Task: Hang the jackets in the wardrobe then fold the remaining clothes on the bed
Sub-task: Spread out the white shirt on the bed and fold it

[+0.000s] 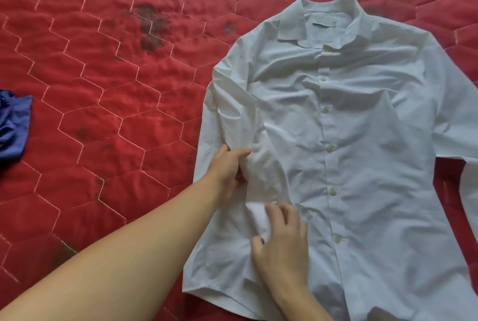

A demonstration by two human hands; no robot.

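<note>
A pale blue-white button-up shirt [357, 145] lies face up and buttoned on the red quilted bed [103, 88], collar away from me. Its left sleeve is folded in over the front. My left hand [230, 168] grips that sleeve's fabric at the shirt's left side, thumb on top. My right hand [279, 240] pinches the sleeve's cuff just below, fingers curled round the white fabric. The shirt's other sleeve runs off the right edge of the view.
A crumpled blue garment [13, 124] lies at the left edge of the bed. The red cover carries several dark stains near the middle top. The shirt's hem lies near the bottom of the view.
</note>
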